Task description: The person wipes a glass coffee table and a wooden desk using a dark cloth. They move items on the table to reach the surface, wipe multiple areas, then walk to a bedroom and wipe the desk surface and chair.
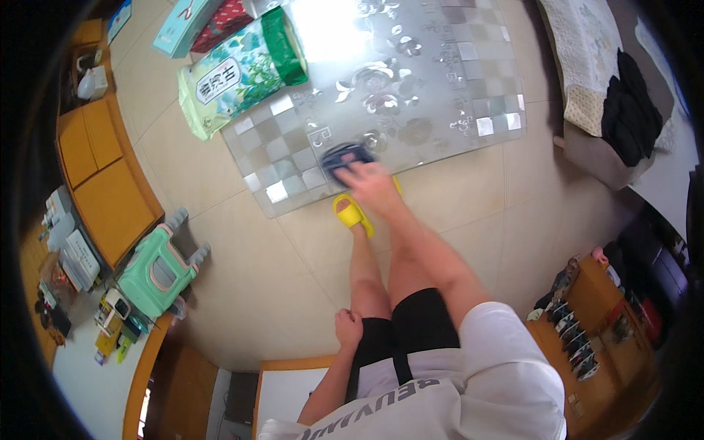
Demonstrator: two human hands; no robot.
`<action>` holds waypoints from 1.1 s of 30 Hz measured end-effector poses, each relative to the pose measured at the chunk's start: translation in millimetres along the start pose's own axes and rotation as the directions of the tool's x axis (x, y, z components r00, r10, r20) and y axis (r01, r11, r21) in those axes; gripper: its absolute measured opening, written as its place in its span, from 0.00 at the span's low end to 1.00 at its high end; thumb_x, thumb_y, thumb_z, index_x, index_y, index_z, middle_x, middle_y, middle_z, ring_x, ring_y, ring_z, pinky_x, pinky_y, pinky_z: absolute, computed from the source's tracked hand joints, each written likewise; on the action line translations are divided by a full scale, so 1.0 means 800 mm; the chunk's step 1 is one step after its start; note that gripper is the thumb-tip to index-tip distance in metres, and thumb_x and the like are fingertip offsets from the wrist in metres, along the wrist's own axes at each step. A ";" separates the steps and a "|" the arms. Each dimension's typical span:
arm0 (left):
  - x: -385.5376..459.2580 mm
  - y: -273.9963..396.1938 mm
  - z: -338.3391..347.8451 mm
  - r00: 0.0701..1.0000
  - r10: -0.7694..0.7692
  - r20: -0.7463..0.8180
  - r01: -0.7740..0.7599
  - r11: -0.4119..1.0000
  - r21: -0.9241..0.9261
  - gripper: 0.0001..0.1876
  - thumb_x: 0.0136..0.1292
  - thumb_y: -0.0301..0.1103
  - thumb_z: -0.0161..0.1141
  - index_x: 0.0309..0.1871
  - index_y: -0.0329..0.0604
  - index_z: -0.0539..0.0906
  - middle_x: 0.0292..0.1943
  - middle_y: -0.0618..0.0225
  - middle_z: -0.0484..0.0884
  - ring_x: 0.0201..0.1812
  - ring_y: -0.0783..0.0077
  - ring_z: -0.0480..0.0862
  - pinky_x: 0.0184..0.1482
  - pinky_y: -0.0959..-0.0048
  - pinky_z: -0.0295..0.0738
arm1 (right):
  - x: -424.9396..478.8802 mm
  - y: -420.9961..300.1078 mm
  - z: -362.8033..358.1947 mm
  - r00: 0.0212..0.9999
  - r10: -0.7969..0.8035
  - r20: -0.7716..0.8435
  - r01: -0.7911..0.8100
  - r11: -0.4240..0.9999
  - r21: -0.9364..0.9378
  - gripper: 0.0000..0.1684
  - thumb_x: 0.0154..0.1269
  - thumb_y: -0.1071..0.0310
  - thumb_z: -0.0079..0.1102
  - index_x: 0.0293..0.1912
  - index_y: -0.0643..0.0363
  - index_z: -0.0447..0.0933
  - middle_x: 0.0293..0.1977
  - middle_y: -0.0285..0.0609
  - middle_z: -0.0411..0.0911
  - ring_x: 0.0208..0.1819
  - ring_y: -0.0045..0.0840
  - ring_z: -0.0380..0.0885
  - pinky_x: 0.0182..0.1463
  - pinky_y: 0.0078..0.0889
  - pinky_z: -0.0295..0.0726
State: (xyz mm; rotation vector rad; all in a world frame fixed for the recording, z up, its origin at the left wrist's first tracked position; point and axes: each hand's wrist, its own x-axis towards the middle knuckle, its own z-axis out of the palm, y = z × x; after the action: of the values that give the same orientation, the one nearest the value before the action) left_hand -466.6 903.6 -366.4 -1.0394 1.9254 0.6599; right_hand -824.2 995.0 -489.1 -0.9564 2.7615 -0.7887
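My right hand (369, 184) is stretched forward over the near edge of a glass tabletop (300, 140) with a flower and checker pattern. Its fingers press on a bunched dark blue cloth (342, 155) with a pinkish patch; motion blur softens both. Loosely curled, my left hand (348, 328) rests by my left thigh, at the hem of the black shorts (423, 319), and nothing shows in it. A green and white plastic package (242, 74) bearing writing lies across the table's left side.
Left of the table are a light blue box (184, 27), wooden drawers (113, 181) and a green step stool (157, 275). A sofa (594, 154) with black clothing (630, 115) stands right. Below the table edge is my foot in a yellow slipper (347, 213). A wooden cabinet (599, 286) sits lower right.
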 end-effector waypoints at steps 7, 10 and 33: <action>0.010 0.025 -0.015 1.000 -0.017 0.005 0.017 0.996 0.088 0.15 0.64 0.42 0.52 0.41 0.38 0.77 0.42 0.49 0.77 0.43 0.44 0.78 0.46 0.51 0.74 | -0.212 0.382 -0.185 0.603 0.677 -0.422 -0.797 0.492 -0.350 0.25 0.58 0.59 0.56 0.55 0.56 0.74 0.52 0.57 0.75 0.46 0.50 0.78 0.50 0.49 0.76; 0.009 0.029 -0.025 0.998 -0.061 0.030 0.058 0.995 0.086 0.16 0.64 0.43 0.51 0.42 0.38 0.77 0.42 0.49 0.77 0.43 0.44 0.78 0.46 0.51 0.74 | -0.195 0.415 -0.227 0.208 0.957 -0.203 -0.973 0.182 -0.141 0.32 0.63 0.54 0.48 0.64 0.59 0.68 0.57 0.59 0.72 0.52 0.48 0.76 0.55 0.46 0.75; -0.027 0.034 -0.075 0.995 0.037 -0.092 -0.061 0.960 -0.274 0.12 0.60 0.36 0.56 0.40 0.35 0.80 0.36 0.52 0.84 0.38 0.54 0.84 0.44 0.62 0.78 | -0.290 0.399 -0.328 -0.497 0.643 -0.583 -0.849 -0.218 0.482 0.22 0.62 0.58 0.49 0.53 0.54 0.78 0.47 0.49 0.81 0.47 0.43 0.81 0.51 0.48 0.76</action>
State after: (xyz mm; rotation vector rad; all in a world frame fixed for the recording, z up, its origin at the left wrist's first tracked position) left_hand -508.0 882.0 -315.9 -1.2112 1.9761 0.9471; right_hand -884.4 1462.5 -440.7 2.2795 2.6236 -0.3114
